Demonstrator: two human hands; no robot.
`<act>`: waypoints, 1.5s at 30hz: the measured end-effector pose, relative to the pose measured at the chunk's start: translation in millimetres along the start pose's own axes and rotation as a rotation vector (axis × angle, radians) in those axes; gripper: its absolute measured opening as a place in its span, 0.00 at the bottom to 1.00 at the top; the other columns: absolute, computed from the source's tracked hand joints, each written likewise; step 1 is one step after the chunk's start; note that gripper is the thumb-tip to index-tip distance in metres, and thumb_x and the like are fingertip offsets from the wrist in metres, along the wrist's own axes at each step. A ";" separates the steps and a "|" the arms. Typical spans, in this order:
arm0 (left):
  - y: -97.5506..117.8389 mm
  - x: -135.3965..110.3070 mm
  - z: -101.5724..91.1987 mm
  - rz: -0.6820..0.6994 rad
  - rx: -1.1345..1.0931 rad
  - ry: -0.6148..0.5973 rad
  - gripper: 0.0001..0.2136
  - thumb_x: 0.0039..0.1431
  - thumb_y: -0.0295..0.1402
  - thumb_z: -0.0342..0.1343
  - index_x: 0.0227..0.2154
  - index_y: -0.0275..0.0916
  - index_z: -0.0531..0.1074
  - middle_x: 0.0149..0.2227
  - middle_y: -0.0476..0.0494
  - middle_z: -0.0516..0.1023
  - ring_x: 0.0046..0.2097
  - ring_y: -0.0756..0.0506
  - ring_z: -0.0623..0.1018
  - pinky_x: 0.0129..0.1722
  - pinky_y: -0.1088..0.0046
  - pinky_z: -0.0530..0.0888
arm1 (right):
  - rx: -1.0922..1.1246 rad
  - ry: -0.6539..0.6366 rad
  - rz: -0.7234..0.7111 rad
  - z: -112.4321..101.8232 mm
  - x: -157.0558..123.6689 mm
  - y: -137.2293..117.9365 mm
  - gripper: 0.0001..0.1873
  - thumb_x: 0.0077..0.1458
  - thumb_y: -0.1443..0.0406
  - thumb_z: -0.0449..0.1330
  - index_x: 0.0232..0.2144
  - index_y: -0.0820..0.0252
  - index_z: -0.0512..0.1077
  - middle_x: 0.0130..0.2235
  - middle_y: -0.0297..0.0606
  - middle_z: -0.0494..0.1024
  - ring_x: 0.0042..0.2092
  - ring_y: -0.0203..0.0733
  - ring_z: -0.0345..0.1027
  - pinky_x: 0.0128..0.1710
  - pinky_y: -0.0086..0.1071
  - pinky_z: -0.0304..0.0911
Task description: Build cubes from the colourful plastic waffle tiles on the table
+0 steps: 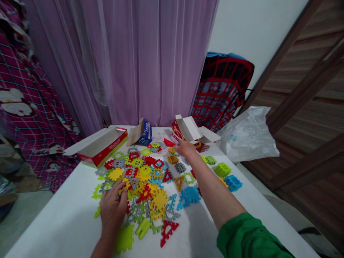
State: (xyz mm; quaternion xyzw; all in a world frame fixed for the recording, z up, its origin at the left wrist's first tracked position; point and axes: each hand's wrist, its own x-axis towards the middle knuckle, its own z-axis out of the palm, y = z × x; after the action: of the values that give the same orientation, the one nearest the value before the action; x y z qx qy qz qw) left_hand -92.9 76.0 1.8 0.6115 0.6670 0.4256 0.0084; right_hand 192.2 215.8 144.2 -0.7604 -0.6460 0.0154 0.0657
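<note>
A pile of toothed, interlocking plastic building pieces in red, yellow, green, grey and blue spreads over the white table. My left hand (114, 202) rests at the pile's left side, thumb and fingers curved around a yellow building piece (123, 187). Reaching across to the far side, my right hand (185, 148) has its fingers closed at a red building piece (169, 142); the fingertips are partly hidden. Close to that hand lie a yellow cube (172, 159) and a grey piece (180, 167). A red triangle (168, 231) lies at the pile's near edge.
Open cardboard boxes stand along the back: a red one (107, 150), a blue one (146, 133) and another red one (177, 132). A plastic bag (245, 136) hangs over the right edge. A green cube (223, 170) and a blue cube (233, 183) sit right of my forearm.
</note>
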 end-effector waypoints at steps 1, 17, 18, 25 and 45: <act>-0.2 0.1 0.2 0.001 -0.002 0.002 0.14 0.60 0.40 0.45 0.39 0.43 0.75 0.48 0.39 0.80 0.50 0.37 0.78 0.55 0.47 0.66 | 0.019 0.053 -0.015 -12.0 -3.3 4.7 0.18 0.55 0.54 0.56 0.40 0.56 0.78 0.43 0.45 0.80 0.45 0.49 0.73 0.41 0.35 0.64; -5.8 1.2 1.4 -0.006 -0.051 0.028 0.13 0.59 0.39 0.47 0.39 0.44 0.75 0.47 0.41 0.81 0.50 0.40 0.78 0.53 0.55 0.70 | 0.410 0.011 -0.249 72.0 -111.8 -5.3 0.11 0.56 0.65 0.55 0.35 0.50 0.79 0.39 0.32 0.80 0.42 0.39 0.72 0.40 0.28 0.60; -5.5 1.1 1.2 -0.008 -0.049 0.025 0.13 0.59 0.39 0.47 0.39 0.44 0.75 0.47 0.41 0.81 0.50 0.40 0.78 0.53 0.55 0.70 | 0.379 -0.004 -0.265 75.1 -113.1 -8.9 0.11 0.56 0.64 0.56 0.37 0.49 0.79 0.40 0.33 0.80 0.43 0.39 0.71 0.41 0.28 0.60; -3.5 -0.3 0.7 -0.019 -0.018 0.005 0.13 0.59 0.38 0.47 0.39 0.43 0.75 0.48 0.40 0.80 0.51 0.37 0.77 0.56 0.48 0.66 | 0.156 -0.111 -0.418 61.2 -106.2 -31.0 0.11 0.54 0.62 0.58 0.39 0.49 0.78 0.40 0.35 0.76 0.43 0.40 0.69 0.40 0.29 0.60; 2.4 -1.4 -1.6 -0.037 -0.024 -0.005 0.13 0.60 0.38 0.47 0.39 0.43 0.75 0.49 0.40 0.80 0.51 0.38 0.77 0.57 0.48 0.64 | 0.323 0.052 -0.561 78.4 -116.7 -20.0 0.08 0.56 0.64 0.59 0.39 0.49 0.76 0.42 0.34 0.73 0.44 0.38 0.66 0.42 0.28 0.60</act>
State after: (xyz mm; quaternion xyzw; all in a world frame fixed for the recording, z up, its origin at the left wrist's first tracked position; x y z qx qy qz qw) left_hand -91.4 73.7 3.5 0.5999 0.6733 0.4315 0.0254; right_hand 144.8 110.3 61.7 -0.5326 -0.8177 0.0795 0.2035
